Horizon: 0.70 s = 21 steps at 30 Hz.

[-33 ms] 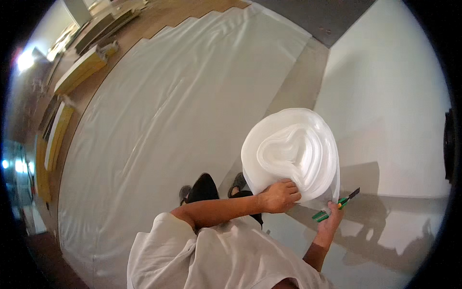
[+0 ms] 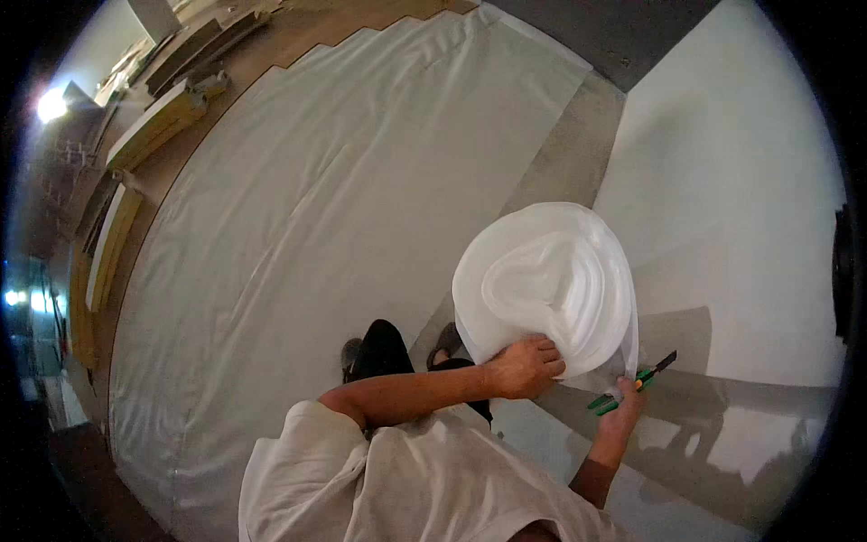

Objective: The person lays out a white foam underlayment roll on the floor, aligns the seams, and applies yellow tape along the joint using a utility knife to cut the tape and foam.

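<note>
A large roll of thin white sheeting [image 2: 542, 253] stands end-up before me, its layers loosely wound. My left hand [image 2: 524, 369] grips the near lower rim of the roll with curled fingers. At the roll's lower right, my right hand [image 2: 621, 406] holds a green utility knife [image 2: 654, 368] with a dark blade pointing up and right, beside a loose edge of the sheeting. My dark-clad legs [image 2: 384, 352] and shoes show below the roll.
White sheeting [image 2: 316, 235] covers much of the floor, with bare grey floor [image 2: 569, 154] along its right edge. A white wall [image 2: 722, 181] rises on the right. Long yellow-edged boards [image 2: 153, 126] and dark planks [image 2: 203, 50] lie along the left on brownish floor.
</note>
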Available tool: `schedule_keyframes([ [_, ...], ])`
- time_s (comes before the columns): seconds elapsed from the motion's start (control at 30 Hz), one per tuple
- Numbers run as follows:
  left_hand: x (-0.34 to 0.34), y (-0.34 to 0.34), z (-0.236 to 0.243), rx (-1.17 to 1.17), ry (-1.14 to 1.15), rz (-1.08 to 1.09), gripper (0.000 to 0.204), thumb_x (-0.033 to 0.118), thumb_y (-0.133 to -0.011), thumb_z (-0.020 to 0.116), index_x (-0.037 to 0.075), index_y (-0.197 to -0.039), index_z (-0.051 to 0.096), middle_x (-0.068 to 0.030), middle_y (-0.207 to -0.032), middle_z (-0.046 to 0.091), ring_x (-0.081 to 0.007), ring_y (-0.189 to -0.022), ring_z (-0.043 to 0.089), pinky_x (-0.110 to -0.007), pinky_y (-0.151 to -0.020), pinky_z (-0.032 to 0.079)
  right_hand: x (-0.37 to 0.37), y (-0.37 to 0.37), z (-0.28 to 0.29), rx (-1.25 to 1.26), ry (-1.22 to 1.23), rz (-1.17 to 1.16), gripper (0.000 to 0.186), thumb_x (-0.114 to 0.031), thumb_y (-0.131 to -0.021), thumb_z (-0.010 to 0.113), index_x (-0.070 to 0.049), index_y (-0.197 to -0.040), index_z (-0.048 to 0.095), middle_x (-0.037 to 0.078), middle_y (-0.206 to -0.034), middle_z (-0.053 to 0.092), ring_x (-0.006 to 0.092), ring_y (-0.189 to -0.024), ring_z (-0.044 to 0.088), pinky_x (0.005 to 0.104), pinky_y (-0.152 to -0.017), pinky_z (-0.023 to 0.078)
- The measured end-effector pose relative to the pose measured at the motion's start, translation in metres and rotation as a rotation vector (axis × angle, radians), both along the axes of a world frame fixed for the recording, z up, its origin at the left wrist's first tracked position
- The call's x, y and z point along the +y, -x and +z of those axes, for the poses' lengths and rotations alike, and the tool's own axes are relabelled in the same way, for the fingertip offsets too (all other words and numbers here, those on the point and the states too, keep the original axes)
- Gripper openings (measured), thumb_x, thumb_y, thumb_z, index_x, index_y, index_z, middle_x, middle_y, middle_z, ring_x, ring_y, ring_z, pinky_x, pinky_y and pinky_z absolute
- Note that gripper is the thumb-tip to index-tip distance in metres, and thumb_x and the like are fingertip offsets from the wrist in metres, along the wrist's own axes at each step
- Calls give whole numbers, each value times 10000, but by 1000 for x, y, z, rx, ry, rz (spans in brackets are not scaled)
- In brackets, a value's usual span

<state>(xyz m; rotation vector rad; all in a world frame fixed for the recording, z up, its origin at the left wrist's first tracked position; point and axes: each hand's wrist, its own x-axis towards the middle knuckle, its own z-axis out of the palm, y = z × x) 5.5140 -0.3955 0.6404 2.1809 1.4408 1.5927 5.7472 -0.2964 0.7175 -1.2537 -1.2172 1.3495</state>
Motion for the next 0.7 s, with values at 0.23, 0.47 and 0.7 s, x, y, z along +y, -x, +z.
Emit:
schedule_keyframes([
  [0.23,-113,-30,20,-136,188,-56,250,174,-807,782,71,-808,554,-119,-846,599,-333,-877,605,-460,-842,490,-109,-14,15,-86,206,-83,396,-121,-835,662,1,-1204,586,58,-1058,585,204,-965,579,349,-880,494],
  [0.47,-108,-18,38,-93,221,-131,252,201,-818,781,66,-835,570,-116,-854,604,-346,-883,601,-461,-841,489,-119,6,51,-67,260,-44,348,-101,-812,640,-23,-1148,598,47,-1028,581,207,-938,584,368,-858,497],
  [0.7,-113,2,36,-129,268,-162,225,184,-823,773,60,-863,590,-123,-858,607,-341,-895,602,-454,-872,481,-104,24,43,-68,200,-65,397,-125,-774,693,-32,-1147,593,29,-993,588,197,-879,593,352,-840,494],
])
